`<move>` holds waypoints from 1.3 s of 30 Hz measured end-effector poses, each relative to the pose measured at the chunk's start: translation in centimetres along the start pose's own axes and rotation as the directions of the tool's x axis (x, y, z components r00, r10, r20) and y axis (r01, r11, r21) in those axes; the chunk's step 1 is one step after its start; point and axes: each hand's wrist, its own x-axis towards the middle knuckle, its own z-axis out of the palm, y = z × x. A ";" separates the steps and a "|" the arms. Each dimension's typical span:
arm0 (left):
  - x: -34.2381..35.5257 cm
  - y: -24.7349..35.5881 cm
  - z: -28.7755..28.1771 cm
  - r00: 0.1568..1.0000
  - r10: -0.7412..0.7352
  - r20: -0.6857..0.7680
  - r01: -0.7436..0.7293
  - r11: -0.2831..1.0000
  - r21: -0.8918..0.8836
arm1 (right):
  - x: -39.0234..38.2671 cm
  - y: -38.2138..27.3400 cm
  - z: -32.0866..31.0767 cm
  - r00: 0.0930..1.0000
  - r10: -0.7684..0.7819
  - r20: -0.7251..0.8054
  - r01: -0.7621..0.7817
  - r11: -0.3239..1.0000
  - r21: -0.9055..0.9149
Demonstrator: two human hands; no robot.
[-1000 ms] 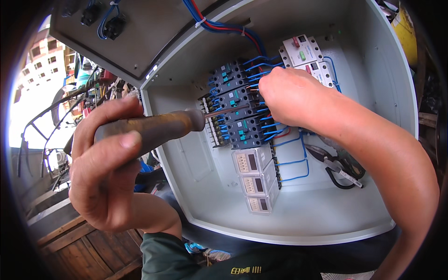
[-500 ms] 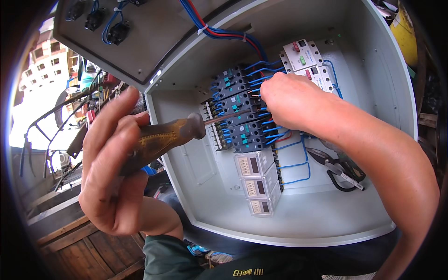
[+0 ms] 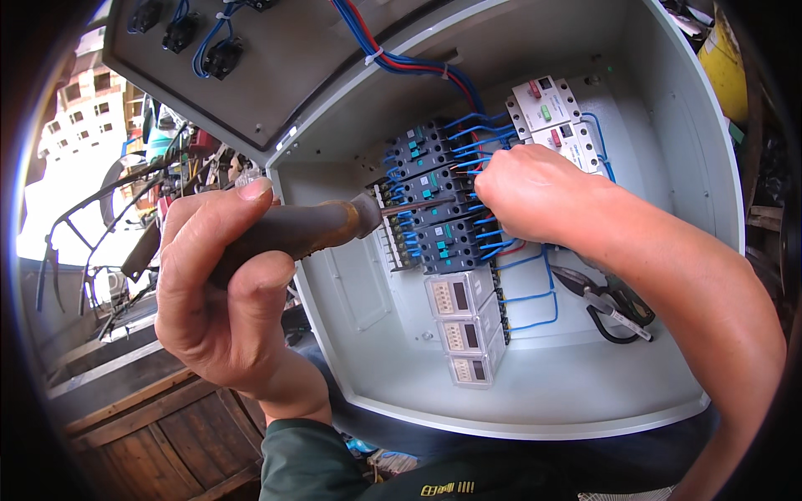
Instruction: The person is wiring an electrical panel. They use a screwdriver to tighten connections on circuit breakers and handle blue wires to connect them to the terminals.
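Screwdriver (image 3: pixel 326 228) is held in the curled left hand (image 3: pixel 219 305), its shaft (image 3: pixel 407 208) over black contactors (image 3: pixel 428 185), while the right hand (image 3: pixel 536 190) is bent nearly closed beside blue wires (image 3: pixel 499 249), its hold hidden.

One screwdriver (image 3: pixel 305 230), three black contactors (image 3: pixel 428 184), three clear-cased modules (image 3: pixel 468 336), two white breakers (image 3: pixel 535 104) in view, one pair of pliers (image 3: pixel 576 282), one slim white stick (image 3: pixel 622 318), one grey box (image 3: pixel 359 296), and one door (image 3: pixel 280 63) with at least three black fittings (image 3: pixel 224 59).
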 end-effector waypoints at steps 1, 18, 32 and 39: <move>0.1 -0.2 -0.4 0.999 -0.006 0.043 0.005 1.000 0.015 | 0.1 0.0 0.0 1.000 -0.013 0.004 0.013 1.000 -0.017; 0.3 0.4 -0.1 0.991 -0.044 0.125 0.077 0.959 -0.274 | 0.0 0.0 -0.1 0.998 -0.046 -0.054 0.042 0.996 -0.077; 0.1 -1.0 -0.2 0.985 0.014 0.172 0.038 0.954 -0.296 | -0.2 -1.2 -0.9 0.979 0.201 0.033 -0.203 0.975 0.091; 0.2 -0.9 0.0 0.985 0.029 0.170 0.027 0.949 -0.315 | -0.3 -1.2 0.9 0.977 0.203 -0.059 -0.198 0.976 0.088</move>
